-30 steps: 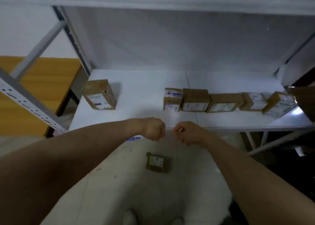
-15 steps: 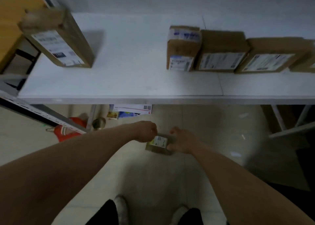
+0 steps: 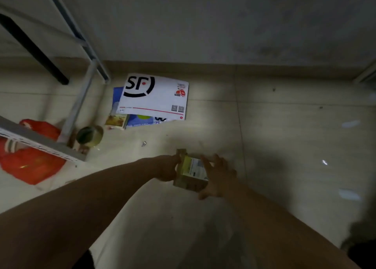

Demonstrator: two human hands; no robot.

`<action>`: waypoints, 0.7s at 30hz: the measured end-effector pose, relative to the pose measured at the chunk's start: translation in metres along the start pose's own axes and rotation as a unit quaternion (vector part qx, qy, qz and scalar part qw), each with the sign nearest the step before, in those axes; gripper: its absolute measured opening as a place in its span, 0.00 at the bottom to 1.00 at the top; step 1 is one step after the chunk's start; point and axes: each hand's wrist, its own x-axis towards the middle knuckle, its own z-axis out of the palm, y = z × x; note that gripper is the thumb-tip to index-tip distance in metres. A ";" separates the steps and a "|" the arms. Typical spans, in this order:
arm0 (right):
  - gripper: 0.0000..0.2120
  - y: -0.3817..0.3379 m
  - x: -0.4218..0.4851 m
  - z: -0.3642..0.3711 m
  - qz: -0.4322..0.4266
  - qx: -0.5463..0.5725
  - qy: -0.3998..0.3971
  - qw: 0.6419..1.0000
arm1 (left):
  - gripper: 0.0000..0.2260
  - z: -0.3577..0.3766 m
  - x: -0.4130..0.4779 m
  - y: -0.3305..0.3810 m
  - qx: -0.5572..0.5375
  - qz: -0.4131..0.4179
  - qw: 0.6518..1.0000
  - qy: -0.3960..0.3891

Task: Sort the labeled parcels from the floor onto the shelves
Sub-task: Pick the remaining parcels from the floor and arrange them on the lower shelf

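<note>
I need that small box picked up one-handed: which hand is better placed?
Probably the right hand: its fingers spread across the labelled top of the box, thumb at its near corner. The left hand only meets the left side, its fingers hidden.

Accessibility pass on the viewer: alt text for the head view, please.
A person's left grip holds a small labelled box by one side; the right grip presses spread fingers on the other, tiled floor beneath. Beyond lie an SF envelope, a red bag and a shelf leg.
</note>
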 end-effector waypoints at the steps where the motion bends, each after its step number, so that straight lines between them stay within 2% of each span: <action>1: 0.67 0.001 0.015 0.010 -0.004 -0.015 -0.002 1.000 | 0.27 0.004 0.015 -0.004 0.010 0.002 1.000 0.000; 5: 0.69 0.004 0.060 0.047 -0.022 -0.059 -0.002 0.998 | 0.20 0.015 0.055 -0.020 0.029 0.019 0.999 0.013; 8: 0.67 0.007 0.066 0.068 -0.026 -0.085 0.035 0.995 | 0.21 0.018 0.065 -0.028 0.008 0.013 1.000 0.023; 10: 0.66 0.012 0.065 0.060 -0.025 -0.063 0.027 0.997 | 0.24 0.014 0.063 -0.031 -0.044 -0.009 0.999 0.026; 12: 0.65 0.016 0.061 0.033 -0.017 -0.004 -0.019 1.000 | 0.30 0.004 0.055 -0.033 -0.164 -0.034 0.985 0.028; 15: 0.58 0.017 0.042 -0.026 -0.028 0.166 -0.099 0.981 | 0.43 -0.018 0.037 -0.027 -0.389 -0.079 0.918 0.017; 17: 0.43 0.017 0.028 -0.057 -0.027 0.326 -0.166 0.930 | 0.46 -0.034 0.031 -0.020 -0.526 -0.091 0.846 -0.009; 18: 0.36 0.019 0.021 -0.070 -0.024 0.370 -0.206 0.906 | 0.45 -0.042 0.029 -0.016 -0.582 -0.085 0.808 -0.026; 19: 0.33 0.021 0.015 -0.081 -0.022 0.388 -0.233 0.892 | 0.43 -0.050 0.025 -0.012 -0.613 -0.072 0.786 -0.035; 21: 0.34 0.026 0.002 -0.099 0.001 0.421 -0.239 0.875 | 0.38 -0.061 0.015 -0.005 -0.615 -0.046 0.786 -0.040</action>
